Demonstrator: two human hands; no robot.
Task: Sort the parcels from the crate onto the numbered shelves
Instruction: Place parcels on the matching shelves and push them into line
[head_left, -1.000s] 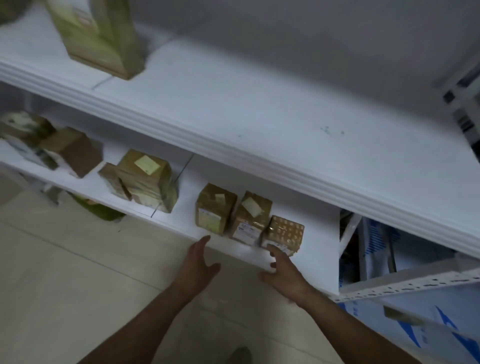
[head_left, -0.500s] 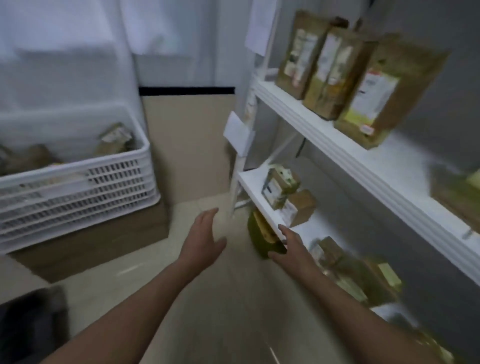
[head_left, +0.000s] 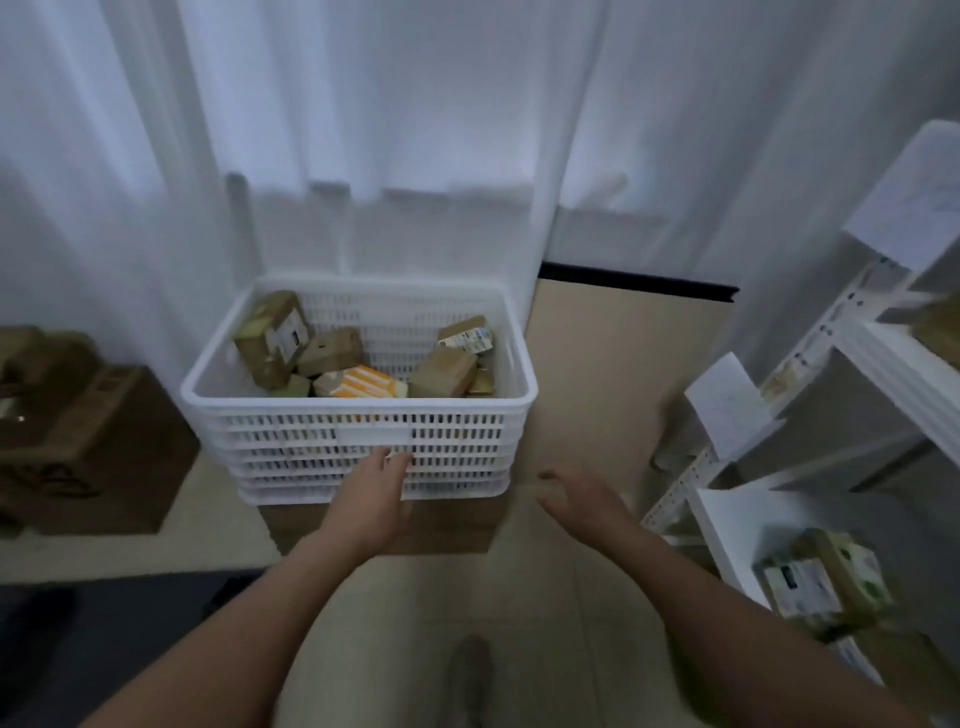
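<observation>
A white slatted crate (head_left: 291, 415) stands ahead on a low brown box. It holds several brown parcels, among them a tall labelled one (head_left: 272, 338) at the back left and an orange-striped one (head_left: 363, 385) near the front. My left hand (head_left: 375, 496) is stretched out in front of the crate's near wall, fingers straight, holding nothing. My right hand (head_left: 582, 499) hovers to the right of the crate, fingers relaxed and empty. The white shelf unit (head_left: 883, 364) is at the right edge, with a labelled parcel (head_left: 815, 582) on its lower shelf.
Brown cardboard boxes (head_left: 78, 441) are stacked on the floor at the left. White curtains (head_left: 389, 130) hang behind the crate. Paper labels (head_left: 727, 410) hang on the shelf post. A dark mat (head_left: 78, 639) lies at the lower left, and my shoe (head_left: 467, 675) shows below.
The view has swung left from the shelves to the crate, which now stands straight ahead. Both hands stay empty and have moved towards the crate.
</observation>
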